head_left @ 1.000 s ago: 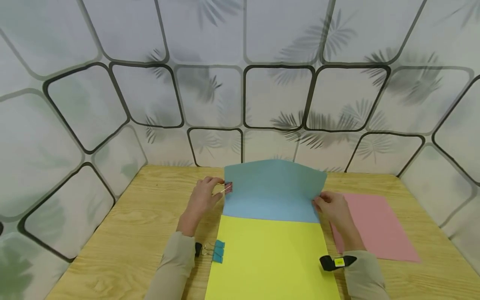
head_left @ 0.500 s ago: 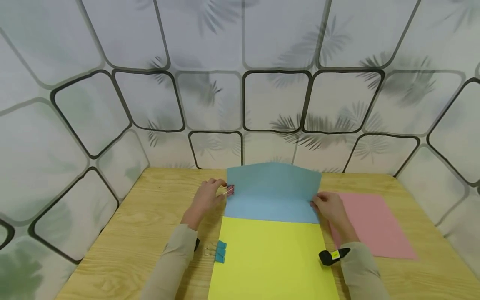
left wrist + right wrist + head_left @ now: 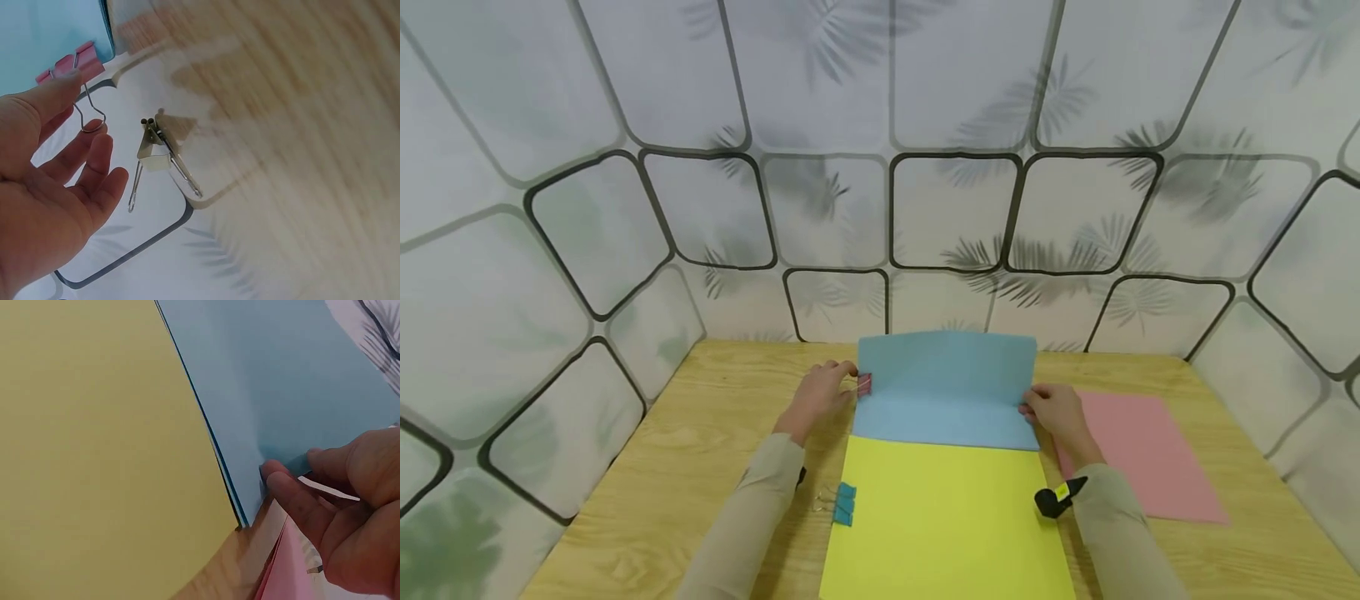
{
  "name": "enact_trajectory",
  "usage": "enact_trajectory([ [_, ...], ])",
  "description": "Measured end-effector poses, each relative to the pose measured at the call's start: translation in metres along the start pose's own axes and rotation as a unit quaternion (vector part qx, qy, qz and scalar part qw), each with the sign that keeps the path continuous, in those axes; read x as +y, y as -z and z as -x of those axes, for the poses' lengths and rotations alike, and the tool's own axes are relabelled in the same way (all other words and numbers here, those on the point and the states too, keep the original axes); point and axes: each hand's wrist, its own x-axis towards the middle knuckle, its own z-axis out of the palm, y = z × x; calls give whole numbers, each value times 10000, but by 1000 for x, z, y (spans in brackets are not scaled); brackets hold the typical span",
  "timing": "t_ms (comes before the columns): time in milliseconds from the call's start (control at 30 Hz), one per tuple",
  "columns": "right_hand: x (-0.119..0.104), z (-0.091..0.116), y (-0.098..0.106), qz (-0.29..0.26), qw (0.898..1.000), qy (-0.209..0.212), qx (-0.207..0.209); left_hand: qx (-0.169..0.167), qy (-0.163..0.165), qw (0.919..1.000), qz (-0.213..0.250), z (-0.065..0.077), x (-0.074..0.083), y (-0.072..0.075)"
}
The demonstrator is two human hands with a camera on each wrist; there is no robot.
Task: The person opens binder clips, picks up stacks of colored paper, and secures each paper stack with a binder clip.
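Note:
Blue sheets [image 3: 940, 421] lie across the far end of a yellow sheet [image 3: 951, 517], their far part bent upward. At their left edge, my left hand [image 3: 820, 396] holds the wire handles of a pink binder clip [image 3: 90, 62], thumb on one handle and a finger by the other. The clip sits on the blue edge. My right hand [image 3: 1063, 417] pinches the right edge of the blue stack between thumb and fingers, as the right wrist view shows. A teal binder clip [image 3: 845, 504] grips the yellow sheet's left edge.
A pink sheet [image 3: 1150, 458] lies on the wooden table [image 3: 700, 450] to the right. In the left wrist view, a pale binder clip [image 3: 154, 161] with silver handles is near my left hand. A patterned wall covering [image 3: 955, 208] rises behind the table.
The raised part of the blue sheets has straightened along its top and spans less width. My right hand has shifted slightly left with its edge. Both hands keep their holds.

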Motion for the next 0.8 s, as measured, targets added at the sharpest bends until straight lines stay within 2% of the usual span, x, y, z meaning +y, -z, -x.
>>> enact_trajectory([
  [300,-4,-10,-6,231,9993,29,286,4,30,9995,302,-4,0,-1],
  [567,-2,-10,-13,683,9956,217,603,43,353,9983,468,-7,3,-2],
  [800,0,-15,-19,792,9939,32,764,56,645,9964,555,-11,5,-5],
])
